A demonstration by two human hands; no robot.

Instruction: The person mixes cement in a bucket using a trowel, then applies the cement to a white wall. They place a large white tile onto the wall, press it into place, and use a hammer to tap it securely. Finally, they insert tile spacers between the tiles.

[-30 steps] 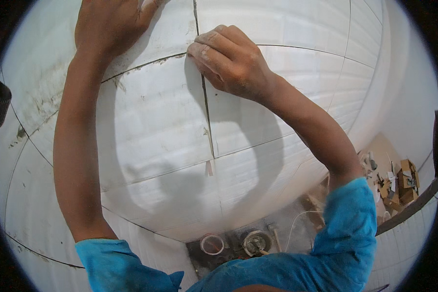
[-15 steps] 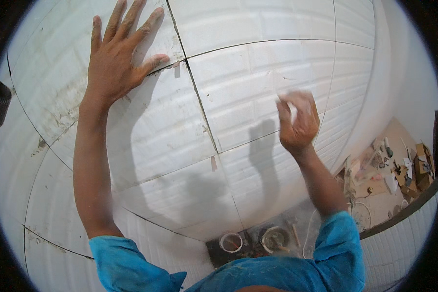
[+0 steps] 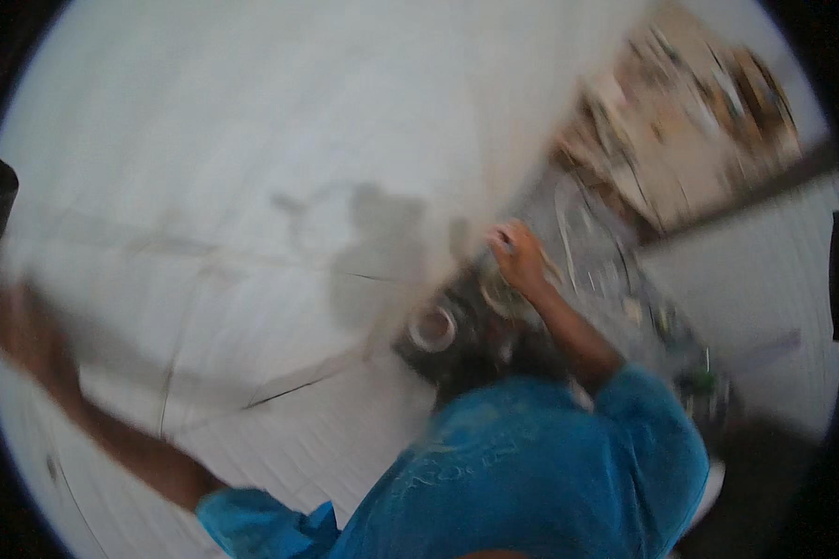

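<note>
The view is smeared by motion. My left hand [image 3: 30, 335] reaches out to the far left, by the white tiled wall [image 3: 205, 168]; its fingers are too blurred to read. My right hand [image 3: 519, 256] is closed, its fingers curled toward the thumb, and whatever they may hold is too small to make out. It appears just above a round bucket [image 3: 503, 296] that it partly overlaps in the view. Left of that stands a second white-rimmed bucket [image 3: 433, 328] with something reddish-brown inside.
A light board or floor patch [image 3: 667, 158] strewn with boxes and loose items lies at the upper right. A dark-edged ledge [image 3: 746, 191] borders it. A pale hose or cable [image 3: 567, 233] loops on the grey floor. Blurred greenish items [image 3: 699, 382] lie at lower right.
The view has swung down and to the right. My left hand has shifted from the upper tiles to the far left; my right hand has come down near the buckets, still closed.
</note>
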